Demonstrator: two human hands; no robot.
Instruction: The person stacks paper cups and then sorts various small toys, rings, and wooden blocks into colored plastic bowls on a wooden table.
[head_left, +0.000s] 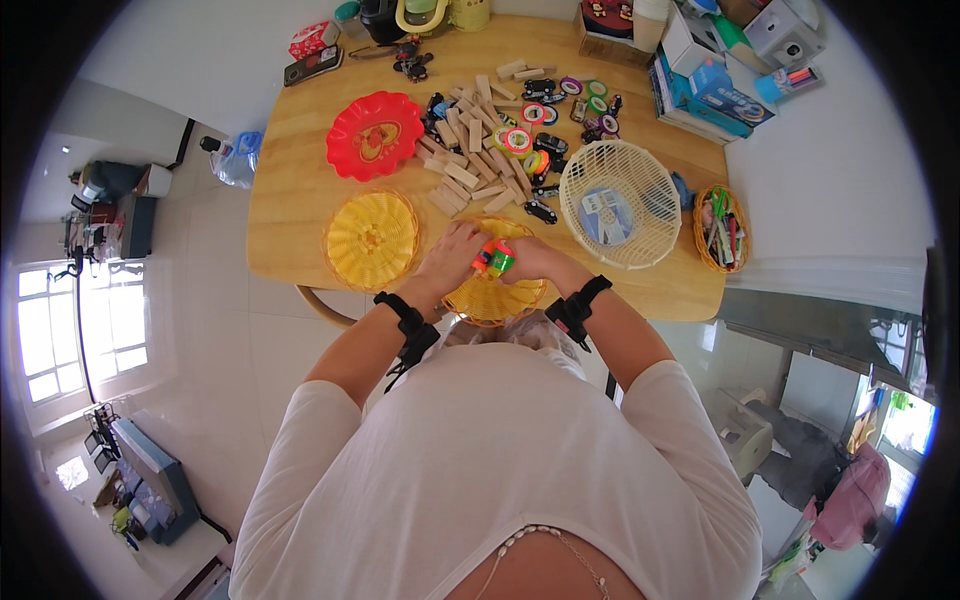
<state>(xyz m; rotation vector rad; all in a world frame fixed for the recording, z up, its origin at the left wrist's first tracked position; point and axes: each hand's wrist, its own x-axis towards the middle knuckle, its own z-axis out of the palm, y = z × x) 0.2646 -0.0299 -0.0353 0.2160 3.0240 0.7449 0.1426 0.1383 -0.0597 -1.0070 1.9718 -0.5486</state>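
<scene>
Both of my hands meet over a yellow woven basket at the table's near edge. My left hand holds a small orange object with some dark blue on it. Pinched in my right hand is a small green object with red and yellow on it. These two objects are side by side, and my fingers partly cover them, so their exact kind is hard to tell. A second yellow woven basket is to the left, and a cream plastic basket stands to the right.
Wooden blocks lie heaped beyond my hands, among toy cars and tape rolls. A red scalloped plate is at left. An orange-rimmed basket with scissors sits far right. Boxes and a phone line the back.
</scene>
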